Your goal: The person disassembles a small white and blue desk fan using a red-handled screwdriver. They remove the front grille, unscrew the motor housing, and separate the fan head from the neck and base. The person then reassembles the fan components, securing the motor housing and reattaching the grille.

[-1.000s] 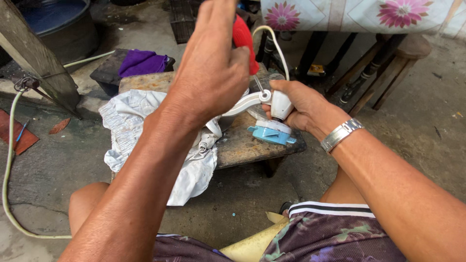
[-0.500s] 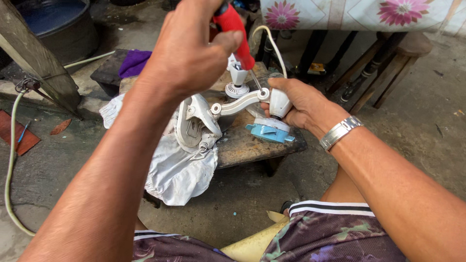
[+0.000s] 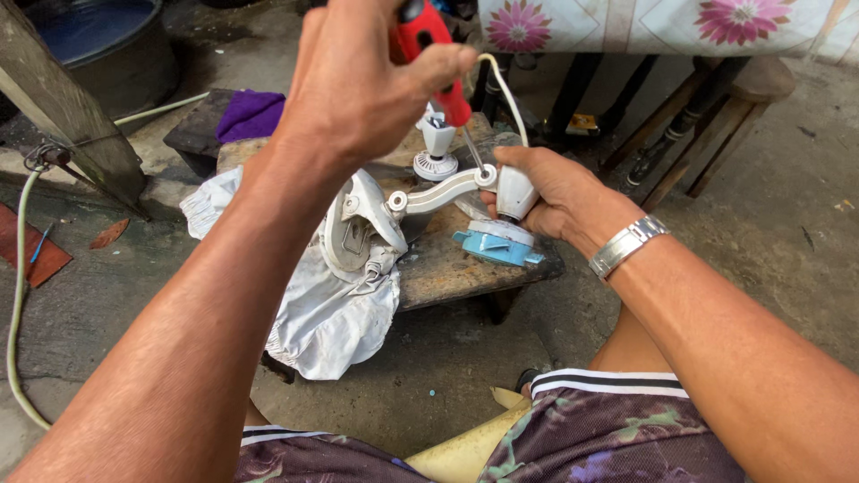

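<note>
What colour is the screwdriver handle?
Red, on the screwdriver in the left hand; head view.

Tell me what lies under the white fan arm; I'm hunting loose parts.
Under the white fan arm lie a wooden stool, a blue plastic piece and white cloth. The right hand covers anything behind it.

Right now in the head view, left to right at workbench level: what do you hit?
Pale hose → crumpled white cloth → white plastic fan bracket → light blue plastic base → right hand → silver metal wristwatch.
</note>
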